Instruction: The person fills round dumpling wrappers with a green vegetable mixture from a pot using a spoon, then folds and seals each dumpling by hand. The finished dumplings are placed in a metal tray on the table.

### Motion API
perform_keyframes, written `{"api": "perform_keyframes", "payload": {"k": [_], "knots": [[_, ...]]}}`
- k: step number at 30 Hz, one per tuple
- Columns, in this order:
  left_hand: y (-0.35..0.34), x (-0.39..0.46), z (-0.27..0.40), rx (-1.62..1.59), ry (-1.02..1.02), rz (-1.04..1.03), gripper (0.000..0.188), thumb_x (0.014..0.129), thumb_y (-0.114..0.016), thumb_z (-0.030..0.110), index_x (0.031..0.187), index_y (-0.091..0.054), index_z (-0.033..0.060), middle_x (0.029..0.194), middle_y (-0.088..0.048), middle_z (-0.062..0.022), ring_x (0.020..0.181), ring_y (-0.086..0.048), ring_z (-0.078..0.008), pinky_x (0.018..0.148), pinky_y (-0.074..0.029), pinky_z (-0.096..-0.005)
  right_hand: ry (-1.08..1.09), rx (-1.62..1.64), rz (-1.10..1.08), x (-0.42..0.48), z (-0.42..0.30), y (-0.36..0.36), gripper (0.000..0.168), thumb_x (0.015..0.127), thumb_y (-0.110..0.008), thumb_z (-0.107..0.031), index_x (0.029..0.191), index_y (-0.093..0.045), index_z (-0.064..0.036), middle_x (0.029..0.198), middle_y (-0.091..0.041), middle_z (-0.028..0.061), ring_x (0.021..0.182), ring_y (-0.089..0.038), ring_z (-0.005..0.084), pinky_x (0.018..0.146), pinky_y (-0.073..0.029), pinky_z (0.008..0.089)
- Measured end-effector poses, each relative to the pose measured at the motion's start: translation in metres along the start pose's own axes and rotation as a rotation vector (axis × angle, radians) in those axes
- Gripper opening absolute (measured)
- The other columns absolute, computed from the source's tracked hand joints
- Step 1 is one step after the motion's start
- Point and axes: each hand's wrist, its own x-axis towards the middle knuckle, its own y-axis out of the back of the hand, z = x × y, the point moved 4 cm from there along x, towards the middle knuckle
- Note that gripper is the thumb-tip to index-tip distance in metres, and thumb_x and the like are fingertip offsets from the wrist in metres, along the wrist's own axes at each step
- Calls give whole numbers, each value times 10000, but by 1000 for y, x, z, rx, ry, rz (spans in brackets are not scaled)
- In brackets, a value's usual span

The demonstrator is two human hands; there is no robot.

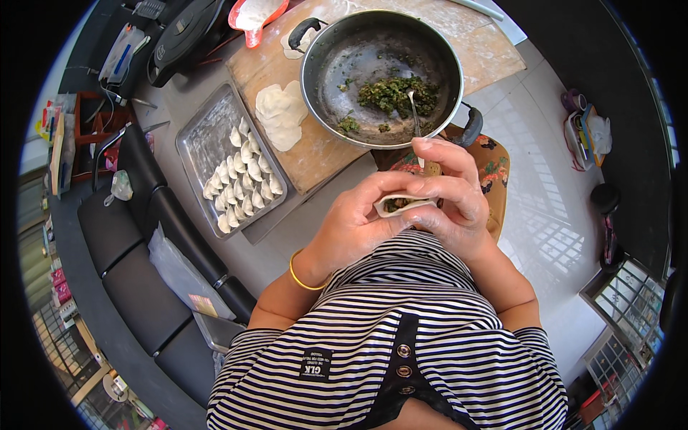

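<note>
Between my two hands is a round dumpling wrapper (406, 206), folded partway around dark green filling that still shows through its gap. My left hand (357, 217) grips the wrapper's left side, and my right hand (454, 199) pinches its right side. Flour whitens the fingers of both. Just beyond them stands a deep dark metal pot (355, 59) holding chopped green filling (395, 94), with a metal spoon (414, 110) leaning in it. Flat wrappers (279, 115) lie overlapped left of the pot. Several folded dumplings (242, 177) sit in rows in a metal tray (201, 126).
A floured wooden board (317, 161) lies under the pot, its near corner jutting toward me. At the back are a red-rimmed scoop of flour (258, 16) and a black lidded appliance (185, 37). A black sofa (150, 279) runs along the left.
</note>
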Motion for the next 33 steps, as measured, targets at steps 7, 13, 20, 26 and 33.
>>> {"api": "perform_keyframes", "payload": {"k": [7,13,20,26,33], "knots": [[-1,0,5,-76,-211,-186,646,792,-799,168,1324,-463,22,1198,-608,-80,1107,-603,-192,950,-493,-335,71,52,-130,4,-17,6,155,797,-745,-163,926,-719,-80,1206,-641,100,1264,-463,352,1035,-373,466],[3,8,1,275,-490,-72,504,843,-711,460,1080,-626,24,991,-641,-64,860,-625,-149,751,-512,-277,-54,181,-198,3,-10,-3,233,907,-659,-271,989,-707,-58,1264,-594,148,1283,-445,354,1036,-388,485],[-13,2,-22,-363,-60,35,378,946,-531,390,1053,-524,28,953,-570,-74,781,-576,-126,680,-479,-250,-411,517,-183,-12,11,-33,1245,615,-774,-652,1522,-172,-47,1536,-281,171,1357,-388,321,1085,-354,453],[-17,0,-34,-502,48,23,490,998,-404,452,1174,-505,6,948,-586,-76,800,-576,-136,728,-474,-245,-251,122,-191,-4,7,-24,526,966,-489,-289,1385,-437,25,1435,-434,198,1277,-460,318,1070,-345,422],[-8,5,-37,-325,98,57,471,1066,-279,338,1221,-519,-36,1100,-600,-104,999,-593,-157,876,-482,-301,-343,56,-236,-3,14,-17,464,1011,-377,-248,1370,-470,31,1432,-454,178,1295,-456,297,1087,-331,397]]}}
